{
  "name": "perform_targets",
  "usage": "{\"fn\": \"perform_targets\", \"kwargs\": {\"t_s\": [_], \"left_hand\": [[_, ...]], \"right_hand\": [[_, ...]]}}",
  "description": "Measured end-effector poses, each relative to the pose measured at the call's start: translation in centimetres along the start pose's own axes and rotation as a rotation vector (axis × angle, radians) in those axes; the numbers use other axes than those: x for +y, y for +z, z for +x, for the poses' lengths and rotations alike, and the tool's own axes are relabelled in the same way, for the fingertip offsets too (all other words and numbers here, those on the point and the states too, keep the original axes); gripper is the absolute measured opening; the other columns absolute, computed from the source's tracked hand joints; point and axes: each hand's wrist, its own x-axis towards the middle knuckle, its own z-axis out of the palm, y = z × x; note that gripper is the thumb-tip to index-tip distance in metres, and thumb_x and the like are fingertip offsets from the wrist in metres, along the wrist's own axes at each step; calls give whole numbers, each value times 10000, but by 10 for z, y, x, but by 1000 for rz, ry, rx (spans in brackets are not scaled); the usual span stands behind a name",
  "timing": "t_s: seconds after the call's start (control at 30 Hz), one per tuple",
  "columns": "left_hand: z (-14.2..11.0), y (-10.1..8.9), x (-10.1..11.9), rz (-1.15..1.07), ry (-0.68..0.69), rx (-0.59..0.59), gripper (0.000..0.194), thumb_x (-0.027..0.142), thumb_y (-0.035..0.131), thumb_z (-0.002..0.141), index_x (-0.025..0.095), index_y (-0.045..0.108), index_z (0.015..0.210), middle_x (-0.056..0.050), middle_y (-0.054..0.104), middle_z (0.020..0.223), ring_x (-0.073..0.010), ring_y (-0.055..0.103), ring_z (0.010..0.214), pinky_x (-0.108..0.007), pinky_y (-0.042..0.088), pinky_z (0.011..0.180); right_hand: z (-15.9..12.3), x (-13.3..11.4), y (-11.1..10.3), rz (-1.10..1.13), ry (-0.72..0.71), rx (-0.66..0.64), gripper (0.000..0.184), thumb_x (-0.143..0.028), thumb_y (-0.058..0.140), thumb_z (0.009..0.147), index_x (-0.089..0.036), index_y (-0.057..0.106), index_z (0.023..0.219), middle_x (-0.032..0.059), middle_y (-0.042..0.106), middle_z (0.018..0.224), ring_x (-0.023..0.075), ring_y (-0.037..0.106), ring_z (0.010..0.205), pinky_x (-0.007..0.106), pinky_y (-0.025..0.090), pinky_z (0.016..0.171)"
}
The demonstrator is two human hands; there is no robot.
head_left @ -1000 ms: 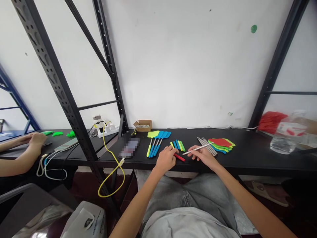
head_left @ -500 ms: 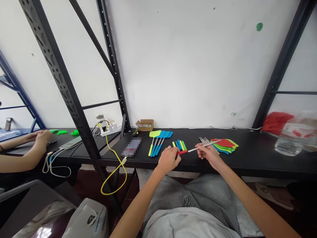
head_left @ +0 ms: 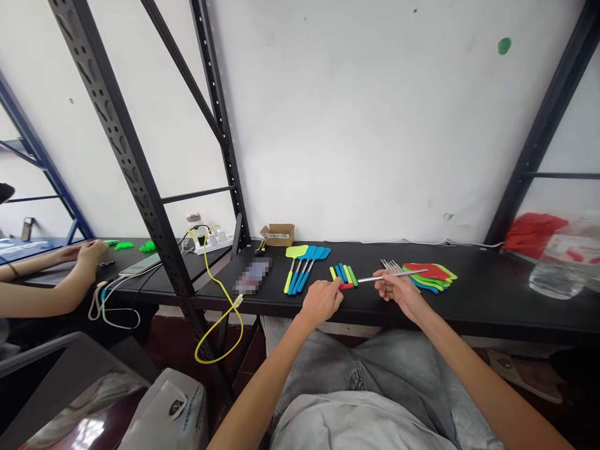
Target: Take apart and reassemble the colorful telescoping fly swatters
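Observation:
My left hand [head_left: 322, 301] is closed on a red handle [head_left: 346, 286], held above the table's front edge. A thin metal rod [head_left: 368, 280] is pinched in my right hand [head_left: 398, 292]. Its left end meets the red handle's end, and how deep it sits I cannot tell. Behind my left hand lie several loose yellow, blue and green handles [head_left: 349, 275]. Beyond my right hand are several bare metal rods [head_left: 388, 265] and a stack of red, green and blue spatula heads [head_left: 431, 272]. To the left, several whole spatulas [head_left: 307, 252] lie side by side, one yellow, the others blue.
A phone [head_left: 253, 275] with a yellow cable [head_left: 220, 281] lies left on the black table [head_left: 478, 294]. Behind it stands a small cardboard box [head_left: 278, 234]. A large plastic bottle [head_left: 565, 265] and red bag [head_left: 534, 231] are at right. Another person's hands [head_left: 87, 253] are far left.
The metal rod has come left and lined up with the red handle, its end now against it; a gap showed before. The camera view has shifted slightly.

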Motion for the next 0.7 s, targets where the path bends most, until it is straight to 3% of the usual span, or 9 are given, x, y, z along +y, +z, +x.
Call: {"fn": "perform_targets", "kwargs": {"t_s": [0.4, 0.7], "left_hand": [[0, 0, 3, -31, -42, -34, 185, 225, 396, 950, 210, 554, 1047, -48, 658, 779, -222, 638, 734, -286, 401, 650], [0, -2, 1, -68, -60, -59, 197, 202, 388, 951, 218, 567, 1032, -50, 669, 797, -215, 650, 755, -277, 385, 642]], "right_hand": [[1, 1, -5, 29, 45, -61, 368, -469, 534, 841, -180, 697, 1001, 114, 718, 875, 187, 589, 639, 287, 406, 529], [0, 0, 1, 17, 12, -16, 234, -414, 662, 775, -213, 581, 862, 32, 663, 690, 151, 555, 550, 255, 361, 487]]}}
